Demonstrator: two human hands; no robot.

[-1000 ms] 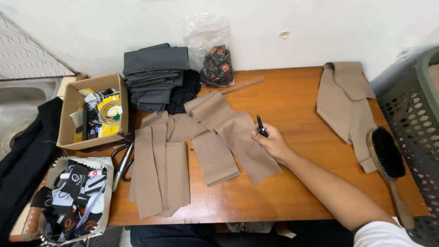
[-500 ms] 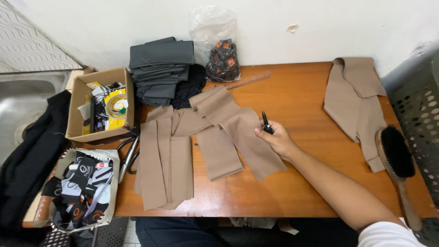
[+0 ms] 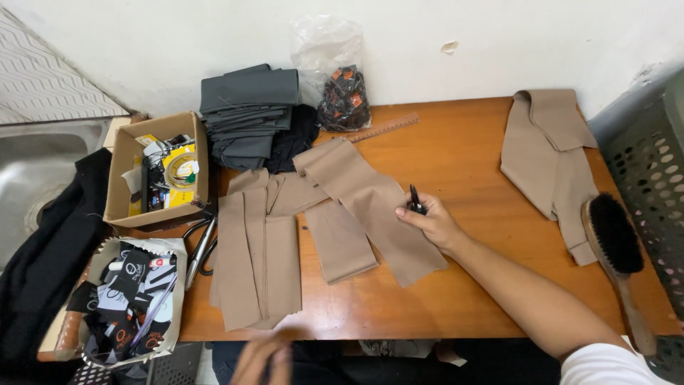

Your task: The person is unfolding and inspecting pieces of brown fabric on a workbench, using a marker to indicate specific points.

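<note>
I see the right hand closed around a small black tool, its tip sticking up past the fingers; can't tell what kind. The heel of that hand rests on a long tan fabric strip lying diagonally across the wooden table, flat, overlapping other tan pieces. Left hand is blurred at the table's near edge; can't tell its grip. Scissors lie beside the cardboard box.
</note>
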